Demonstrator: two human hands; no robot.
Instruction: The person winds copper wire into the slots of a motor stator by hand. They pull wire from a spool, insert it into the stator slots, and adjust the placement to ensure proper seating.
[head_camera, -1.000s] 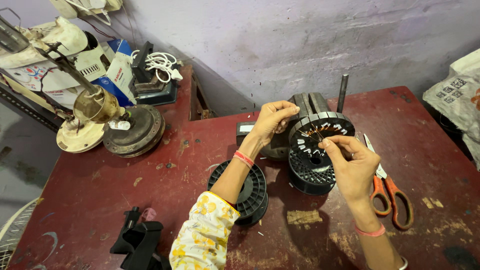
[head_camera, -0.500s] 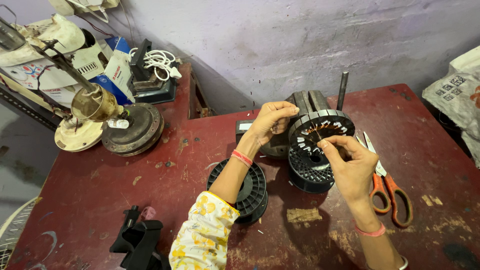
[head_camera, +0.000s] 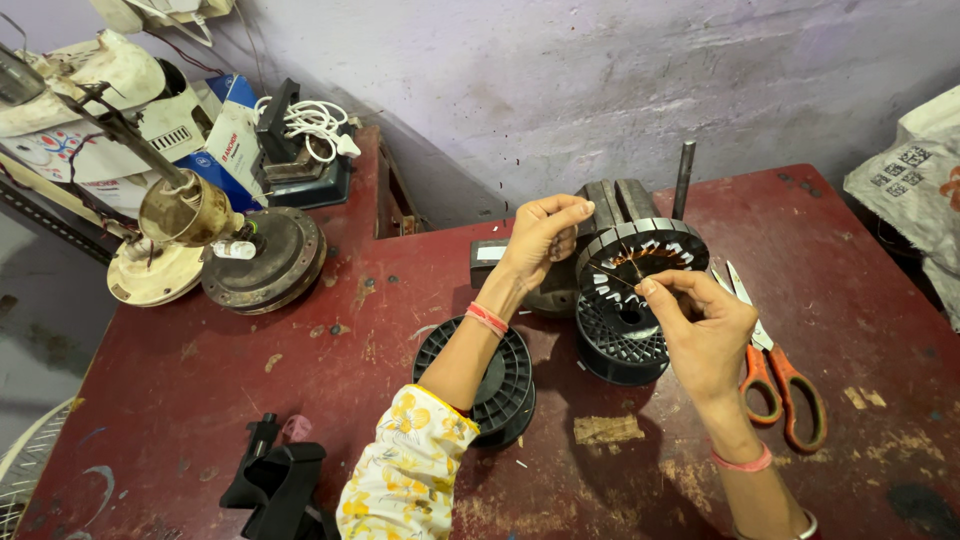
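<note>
Head view, looking down on a worn red surface (head_camera: 300, 380). At its middle a round motor stator (head_camera: 645, 255), laminated and with copper coils in its slots, is tilted up on a black plastic spool (head_camera: 620, 345). The left hand (head_camera: 540, 235) rests on the stator's upper left rim, fingers curled against the metal and steadying it. The right hand (head_camera: 700, 330) hovers at the stator's lower right; its thumb and forefinger are pinched together on a thin copper wire (head_camera: 612, 274) that runs across the stator's face. So both grips are closed: one on the stator's rim, one narrow on the wire. A second black spool (head_camera: 500, 385) lies just under the left forearm. Orange-handled scissors (head_camera: 775, 370) lie just beside the right hand, blades pointing to the stator. A dark metal block with an upright rod (head_camera: 684, 175) stands behind the stator. Far left, a rusty fan motor (head_camera: 265, 260) sits near the wall.
</note>
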